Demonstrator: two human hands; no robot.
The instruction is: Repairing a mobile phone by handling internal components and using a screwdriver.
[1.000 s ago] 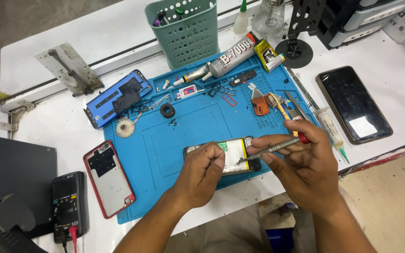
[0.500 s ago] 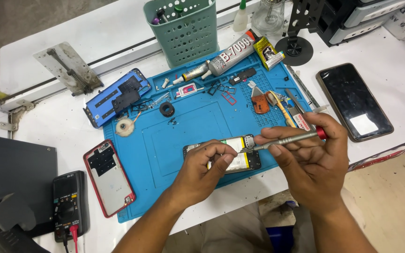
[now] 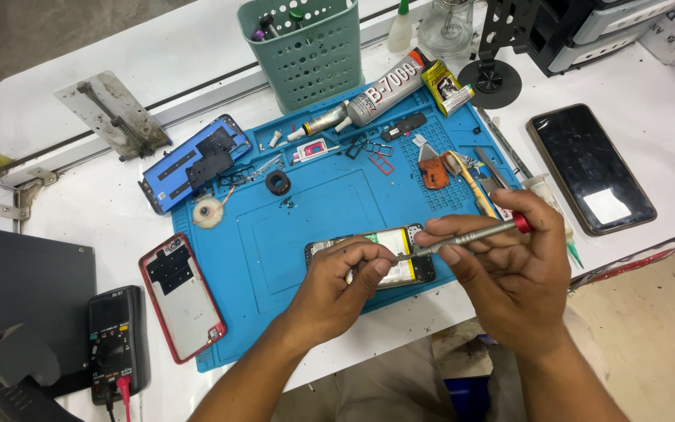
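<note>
Right hand [image 3: 521,273] pinches a slim metal screwdriver [image 3: 466,234] with a red end cap, shaft lying nearly level and its tip pointing left onto the opened phone [image 3: 376,258]. Left hand [image 3: 337,285] is closed over that phone's near edge, fingertips right beside the tip, so it's the nearer hand. The phone lies lengthwise left to right at the front edge of the blue mat [image 3: 306,219], with the red back cover [image 3: 181,297] off the mat's left side
</note>
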